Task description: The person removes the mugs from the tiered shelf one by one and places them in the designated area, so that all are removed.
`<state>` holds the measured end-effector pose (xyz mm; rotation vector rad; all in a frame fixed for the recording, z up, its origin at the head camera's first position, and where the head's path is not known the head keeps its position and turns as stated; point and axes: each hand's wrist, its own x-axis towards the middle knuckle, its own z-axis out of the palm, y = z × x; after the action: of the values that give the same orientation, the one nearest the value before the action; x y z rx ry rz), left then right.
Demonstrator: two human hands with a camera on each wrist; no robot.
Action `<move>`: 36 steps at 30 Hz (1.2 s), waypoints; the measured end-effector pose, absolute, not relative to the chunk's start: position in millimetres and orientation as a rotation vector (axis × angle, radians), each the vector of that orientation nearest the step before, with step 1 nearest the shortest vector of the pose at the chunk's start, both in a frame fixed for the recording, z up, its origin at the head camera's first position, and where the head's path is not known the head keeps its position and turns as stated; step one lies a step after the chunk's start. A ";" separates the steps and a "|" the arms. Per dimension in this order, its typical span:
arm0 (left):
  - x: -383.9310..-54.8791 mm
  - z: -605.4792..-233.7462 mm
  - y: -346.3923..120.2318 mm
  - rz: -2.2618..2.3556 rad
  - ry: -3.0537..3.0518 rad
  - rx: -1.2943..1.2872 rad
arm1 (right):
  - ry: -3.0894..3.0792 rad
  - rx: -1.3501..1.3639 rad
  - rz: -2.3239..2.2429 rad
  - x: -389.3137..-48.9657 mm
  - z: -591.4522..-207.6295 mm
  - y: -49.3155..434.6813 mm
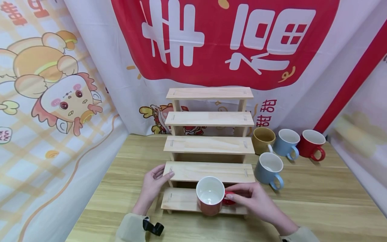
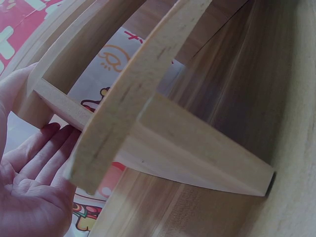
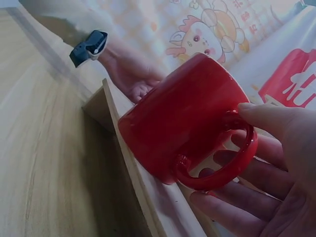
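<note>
A wooden stepped rack (image 1: 208,144) with several narrow steps stands against the back cloth. My left hand (image 1: 152,185) grips the left end of its second step from the bottom, thumb on top and fingers at the side; the left wrist view shows the hand (image 2: 39,182) beside the plank. With my right hand (image 1: 254,201) I hold a red mug (image 1: 210,198), white inside, by its handle. The mug is upright at the bottom step, right of the middle, overlapping its front edge. In the right wrist view, the thumb presses the top of the handle (image 3: 222,173).
Right of the rack stand a mustard mug (image 1: 263,140), a light blue mug (image 1: 285,143), another red mug (image 1: 310,144) and, nearer me, a greyish-blue mug (image 1: 268,168). Printed cloth walls (image 1: 99,67) enclose the wooden table (image 1: 317,215) at the back and sides.
</note>
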<state>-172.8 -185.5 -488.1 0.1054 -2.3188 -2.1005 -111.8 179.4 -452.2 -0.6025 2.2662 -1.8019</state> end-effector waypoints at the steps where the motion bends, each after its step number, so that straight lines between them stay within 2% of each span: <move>1: -172.9 -488.3 -185.6 -2.102 -2.317 0.103 | 2.260 -0.607 -1.808 -111.7 -452.7 179.1; 36: -174.4 -491.1 -186.6 -2.104 -2.318 0.091 | 2.362 -0.625 -1.834 -108.2 -460.2 177.6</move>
<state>-174.4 -186.6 -491.1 0.0908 -2.3175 -2.1044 -108.2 177.6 -460.2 -0.6253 2.3623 -1.8343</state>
